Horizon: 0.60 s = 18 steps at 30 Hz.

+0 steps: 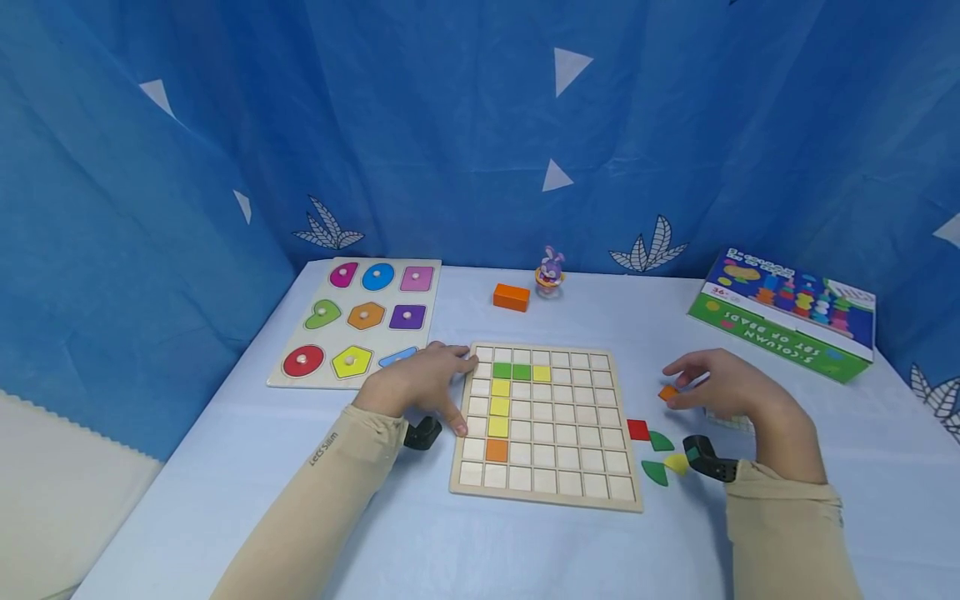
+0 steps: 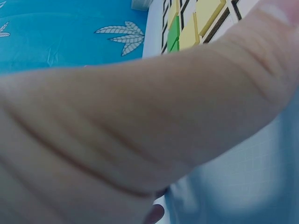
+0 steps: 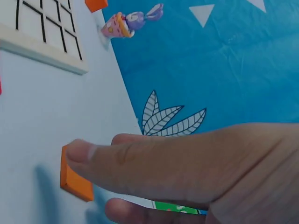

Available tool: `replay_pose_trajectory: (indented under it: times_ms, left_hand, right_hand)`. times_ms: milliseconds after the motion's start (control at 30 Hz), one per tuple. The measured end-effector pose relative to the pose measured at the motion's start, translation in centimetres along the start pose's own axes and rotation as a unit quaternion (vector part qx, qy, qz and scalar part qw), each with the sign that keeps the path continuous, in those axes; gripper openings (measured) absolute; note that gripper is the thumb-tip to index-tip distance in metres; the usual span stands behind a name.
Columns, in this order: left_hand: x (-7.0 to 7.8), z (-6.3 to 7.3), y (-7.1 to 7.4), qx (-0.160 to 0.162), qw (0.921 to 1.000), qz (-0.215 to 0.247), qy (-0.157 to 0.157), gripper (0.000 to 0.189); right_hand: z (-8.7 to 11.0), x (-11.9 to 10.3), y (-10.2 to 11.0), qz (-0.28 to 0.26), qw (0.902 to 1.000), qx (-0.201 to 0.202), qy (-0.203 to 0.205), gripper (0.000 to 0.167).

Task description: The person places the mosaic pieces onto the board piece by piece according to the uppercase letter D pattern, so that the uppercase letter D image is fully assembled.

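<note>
A wooden grid board (image 1: pixel 547 495) lies flat in front of me. In its cells sit two green tiles (image 1: pixel 512 371), several yellow tiles (image 1: pixel 499 407) and an orange tile (image 1: pixel 497 450). My left hand (image 1: pixel 416 382) rests against the board's left edge, thumb and fingers spread apart along it. To the right of the board, my right hand (image 1: pixel 723 385) pinches a small orange piece (image 1: pixel 667 392), seen in the right wrist view as an orange block (image 3: pixel 74 179) partly covered by the thumb. In the left wrist view, the left thumb (image 2: pixel 154 116) hides most of the board.
Beside the board's right edge lie a red square (image 1: pixel 637 430), green quarter-circles (image 1: pixel 660 441) and a yellow piece (image 1: pixel 677 463). A shape puzzle (image 1: pixel 341 333) is at the left. Behind stand an orange block (image 1: pixel 512 297), a bunny figurine (image 1: pixel 550 273) and a toy box (image 1: pixel 783 312).
</note>
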State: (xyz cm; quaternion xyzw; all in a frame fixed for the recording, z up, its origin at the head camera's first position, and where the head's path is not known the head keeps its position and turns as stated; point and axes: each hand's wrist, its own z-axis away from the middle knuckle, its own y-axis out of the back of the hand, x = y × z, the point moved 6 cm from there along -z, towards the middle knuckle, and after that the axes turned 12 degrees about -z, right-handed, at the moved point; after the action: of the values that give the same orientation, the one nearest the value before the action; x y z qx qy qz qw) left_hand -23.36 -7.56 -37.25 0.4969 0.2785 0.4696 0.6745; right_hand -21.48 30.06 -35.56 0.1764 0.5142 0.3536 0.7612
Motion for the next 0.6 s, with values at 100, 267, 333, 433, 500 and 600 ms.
replay_pose_trajectory:
  times_ms: [100,267,333,433,500,600]
  left_hand:
    - [0.0,0.0,0.0,0.001,1.0000,0.001,-0.002,0.113]
    - [0.0,0.1,0.0,0.000,1.0000,0.004,0.000,0.113]
    - [0.0,0.1,0.1,0.000,1.0000,0.004,0.000,0.112]
    - [0.0,0.1,0.1,0.000,1.0000,0.003,-0.001,0.112]
    - [0.0,0.1,0.1,0.001,1.0000,0.003,-0.001,0.112]
    - [0.0,0.0,0.0,0.000,1.0000,0.005,0.001,0.112]
  right_hand:
    - [-0.3,0.8,0.1,0.003,0.9999,0.007,-0.014,0.059]
    - [-0.7,1.6,0.0,-0.001,0.9996,0.011,-0.027,0.061]
    - [-0.8,1.7,0.0,-0.002,0.9995,0.010,-0.029,0.061]
    - [-0.8,1.7,-0.1,0.000,0.9995,0.010,-0.029,0.061]
    - [-0.8,1.6,-0.1,0.002,0.9995,0.010,-0.030,0.061]
    - [-0.8,1.6,-0.2,0.005,0.9995,0.011,-0.030,0.060]
